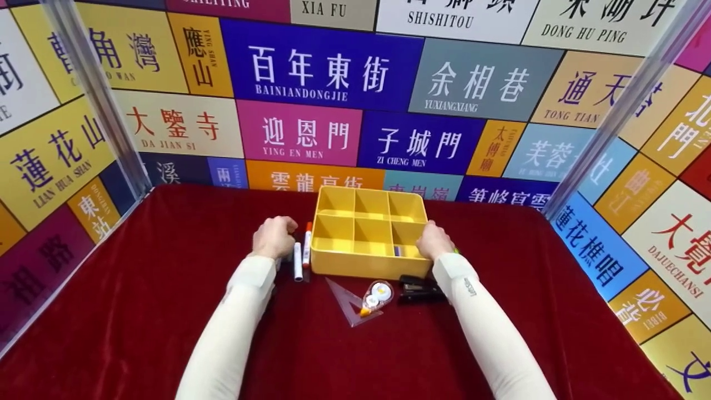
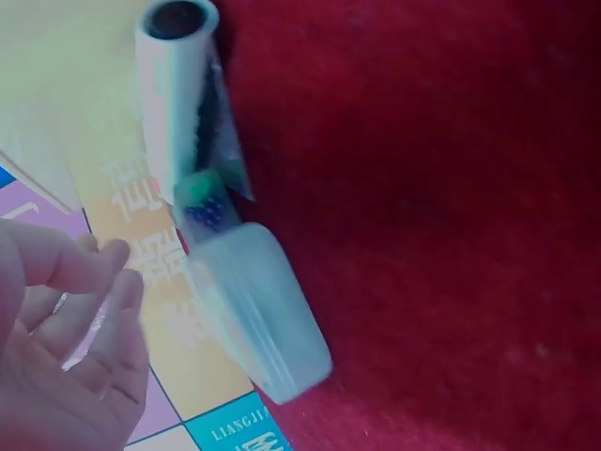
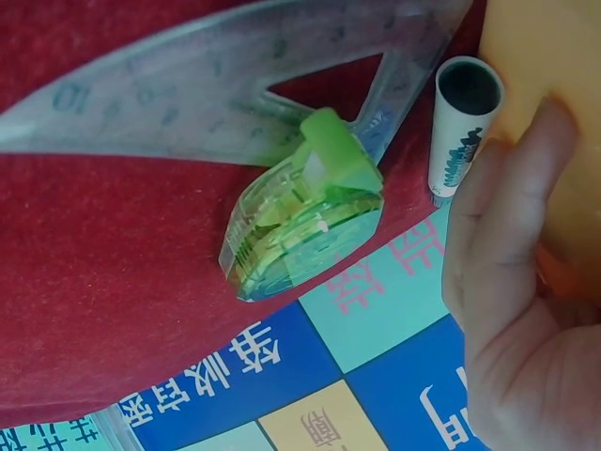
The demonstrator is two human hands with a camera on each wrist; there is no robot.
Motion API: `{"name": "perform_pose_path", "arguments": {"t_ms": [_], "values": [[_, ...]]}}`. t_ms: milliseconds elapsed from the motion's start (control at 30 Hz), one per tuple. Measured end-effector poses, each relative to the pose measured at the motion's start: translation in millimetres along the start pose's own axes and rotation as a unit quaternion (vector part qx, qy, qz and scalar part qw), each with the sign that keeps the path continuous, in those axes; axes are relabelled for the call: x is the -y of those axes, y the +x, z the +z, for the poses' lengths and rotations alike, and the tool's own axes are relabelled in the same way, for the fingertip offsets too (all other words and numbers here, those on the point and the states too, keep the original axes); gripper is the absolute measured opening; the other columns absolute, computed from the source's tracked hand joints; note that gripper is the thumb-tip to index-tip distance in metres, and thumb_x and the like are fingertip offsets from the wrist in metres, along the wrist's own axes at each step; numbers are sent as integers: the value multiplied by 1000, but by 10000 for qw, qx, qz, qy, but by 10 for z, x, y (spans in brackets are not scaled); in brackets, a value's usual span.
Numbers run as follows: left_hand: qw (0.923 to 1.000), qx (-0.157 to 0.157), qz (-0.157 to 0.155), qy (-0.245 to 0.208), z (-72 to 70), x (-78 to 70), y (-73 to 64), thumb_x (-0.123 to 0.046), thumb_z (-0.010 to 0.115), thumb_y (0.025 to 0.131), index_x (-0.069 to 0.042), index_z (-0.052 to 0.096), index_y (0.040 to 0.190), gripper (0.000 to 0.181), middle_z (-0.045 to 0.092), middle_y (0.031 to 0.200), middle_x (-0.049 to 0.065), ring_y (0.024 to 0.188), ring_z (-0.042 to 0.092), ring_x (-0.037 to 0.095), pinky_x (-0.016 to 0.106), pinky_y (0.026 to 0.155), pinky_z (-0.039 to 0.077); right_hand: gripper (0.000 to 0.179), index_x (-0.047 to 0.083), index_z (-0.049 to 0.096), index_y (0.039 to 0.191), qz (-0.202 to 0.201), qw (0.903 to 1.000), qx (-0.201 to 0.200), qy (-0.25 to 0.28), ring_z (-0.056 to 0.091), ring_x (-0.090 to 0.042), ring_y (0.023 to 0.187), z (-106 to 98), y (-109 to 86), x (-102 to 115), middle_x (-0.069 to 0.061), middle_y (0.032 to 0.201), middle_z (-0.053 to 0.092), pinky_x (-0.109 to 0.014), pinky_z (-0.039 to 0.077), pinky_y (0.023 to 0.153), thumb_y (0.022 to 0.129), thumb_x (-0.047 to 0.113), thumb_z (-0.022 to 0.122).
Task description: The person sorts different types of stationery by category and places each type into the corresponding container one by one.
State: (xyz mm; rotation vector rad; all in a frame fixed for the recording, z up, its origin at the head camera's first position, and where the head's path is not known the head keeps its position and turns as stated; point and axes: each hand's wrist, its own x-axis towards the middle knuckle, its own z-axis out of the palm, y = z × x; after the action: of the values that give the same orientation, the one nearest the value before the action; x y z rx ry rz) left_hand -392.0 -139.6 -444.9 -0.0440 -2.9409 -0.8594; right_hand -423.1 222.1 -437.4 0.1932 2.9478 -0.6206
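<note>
In the head view my left hand (image 1: 274, 238) is left of a yellow divided box (image 1: 369, 266), beside a white marker (image 1: 298, 261) and a red-capped marker (image 1: 308, 244). Its fingers are loosely bent with nothing between them in the left wrist view, near a pale rounded block (image 2: 263, 310) bearing a grape picture. My right hand (image 1: 436, 240) touches the box's right side. The right wrist view shows its fairly straight fingers (image 3: 512, 216) along the yellow wall, beside another white marker (image 3: 460, 127). A green correction tape (image 3: 305, 216) lies near a clear ruler (image 3: 188, 94).
In front of the box lie a clear set square (image 1: 350, 303), a round correction tape (image 1: 377, 297) and a black stapler (image 1: 419, 290) near the right forearm. Dark red cloth (image 1: 333, 361) covers the table. Printed panels (image 1: 322, 66) stand behind it and along both sides.
</note>
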Motion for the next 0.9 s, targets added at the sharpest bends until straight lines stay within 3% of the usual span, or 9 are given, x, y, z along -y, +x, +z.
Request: {"name": "perform_pose_path", "arguments": {"t_ms": [467,900], "values": [[9937,933,226,584,-26,1,-92,-12,71,77,-7,71,120,44,69,121,17,108,62,34,53,93,52,50,-5,37,143,-47,10000,-64,-17,56,-46,126,25,4,-5,-30,137,55,-58,47,103,98,13,48],[9925,830,200,870,-10,-34,-96,-2,66,80,-8,72,118,39,67,124,21,115,61,39,54,94,52,50,-5,38,143,-69,9999,-90,64,55,-46,127,-2,-17,-11,-30,137,55,-58,47,104,98,13,48]]}}
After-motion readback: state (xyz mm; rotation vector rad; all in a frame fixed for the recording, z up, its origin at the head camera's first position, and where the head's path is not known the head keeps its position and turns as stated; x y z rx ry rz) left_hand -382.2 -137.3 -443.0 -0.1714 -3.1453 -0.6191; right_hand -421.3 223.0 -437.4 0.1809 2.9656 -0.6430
